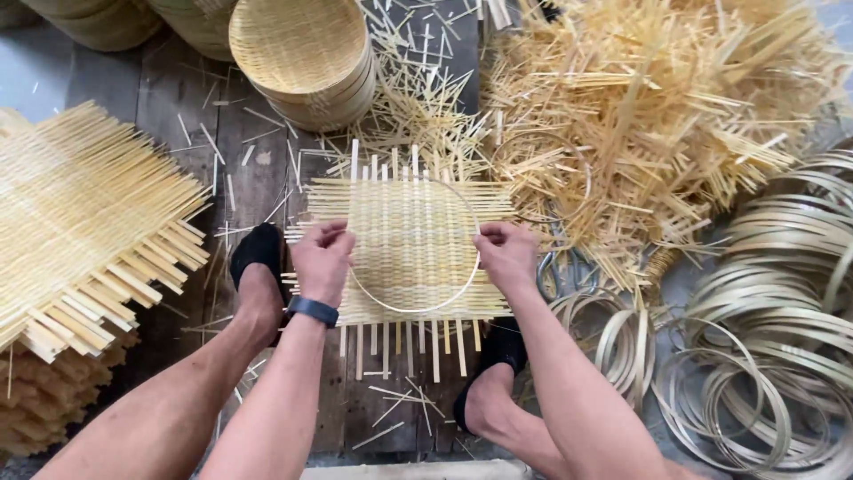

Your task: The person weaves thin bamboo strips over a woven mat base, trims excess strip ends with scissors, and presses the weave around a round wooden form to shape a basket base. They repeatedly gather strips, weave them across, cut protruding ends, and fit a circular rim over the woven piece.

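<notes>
Two stacks frame the left side: a pile of flat woven mats (84, 222) with protruding strip ends, and, farther back, a stack of round woven baskets (302, 58). Both rest on the dark plank floor (178, 98), which is scattered with loose slivers. A foot in a black sock (258, 253) sits just left of the work. The left hand (322, 258), with a dark band at the wrist, is closed in a pinch on the left side of a thin bamboo hoop (418, 307). The hoop lies on a square woven mat (413, 231) at the centre of the floor, between both hands. The right hand (506, 256) is closed in the same manner on the hoop's right side, thumb and fingers curled over the rim. A second socked foot (498, 356) rests below the mat's right corner. Behind and right lies a large heap of loose bamboo strips (640, 116). At far right, many spare bamboo rings (764, 302) are piled in overlapping coils.
</notes>
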